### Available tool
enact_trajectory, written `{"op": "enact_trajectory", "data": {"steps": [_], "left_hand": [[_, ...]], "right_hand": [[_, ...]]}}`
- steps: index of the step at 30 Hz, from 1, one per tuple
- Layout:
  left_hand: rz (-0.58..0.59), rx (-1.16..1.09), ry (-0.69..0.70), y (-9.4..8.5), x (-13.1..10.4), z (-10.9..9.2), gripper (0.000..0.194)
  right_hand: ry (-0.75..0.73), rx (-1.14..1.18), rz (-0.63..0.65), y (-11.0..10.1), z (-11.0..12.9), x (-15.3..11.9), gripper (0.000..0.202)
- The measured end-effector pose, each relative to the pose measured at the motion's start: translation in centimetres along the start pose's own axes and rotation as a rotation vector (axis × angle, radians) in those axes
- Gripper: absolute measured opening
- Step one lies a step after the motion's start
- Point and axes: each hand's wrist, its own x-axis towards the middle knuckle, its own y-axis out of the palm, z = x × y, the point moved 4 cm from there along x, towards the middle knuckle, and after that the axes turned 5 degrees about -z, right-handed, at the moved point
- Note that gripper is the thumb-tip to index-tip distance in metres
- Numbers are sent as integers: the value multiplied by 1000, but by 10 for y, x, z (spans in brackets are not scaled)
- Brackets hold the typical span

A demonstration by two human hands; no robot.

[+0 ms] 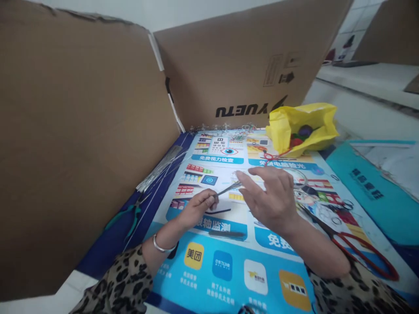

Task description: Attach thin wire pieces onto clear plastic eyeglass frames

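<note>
My left hand is closed in a pinch round one end of a bundle of thin dark wires, which slants up to the right. At the bundle's far end is my right hand, its fingers apart and curved around the tips. Whether its fingertips touch the wires is not clear. A pale, thin loop shows just behind the right hand. Below the hands a short dark strip lies on the printed sheet, with another thin dark piece close to the left hand.
Red-handled scissors lie at the right, near small dark rings. Teal-handled pliers and silver wires are at the left. A yellow bag with coloured balls stands behind. Cardboard walls enclose the back and left.
</note>
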Motion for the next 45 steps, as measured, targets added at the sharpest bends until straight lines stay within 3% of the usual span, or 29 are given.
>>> {"op": "enact_trajectory", "data": {"steps": [4, 7, 10, 15, 21, 29, 38, 45], "left_hand": [[-100, -194, -9, -1, -3, -5, 31], [-191, -329, 13, -2, -3, -2, 28], [-214, -369, -64, 2, -2, 8, 29], [-274, -389, -153, 5, -1, 19, 32], [-240, -375, -159, 7, -2, 23, 29], [-132, -222, -112, 12, -3, 17, 34], [-91, -323, -110, 11, -1, 29, 33], [-89, -375, -83, 7, -1, 26, 33]], "right_hand": [[7, 119, -45, 3, 2, -4, 57], [-25, 142, 50, 14, 7, -8, 44], [-57, 131, 179, 28, 9, -15, 29], [-14, 142, 323, 48, 1, -29, 23], [71, 303, 374, 60, 1, -40, 21], [463, 711, 367, 65, 18, -14, 21], [458, 753, 353, 76, 31, -4, 13], [409, 709, 359, 68, 37, 8, 15]]}}
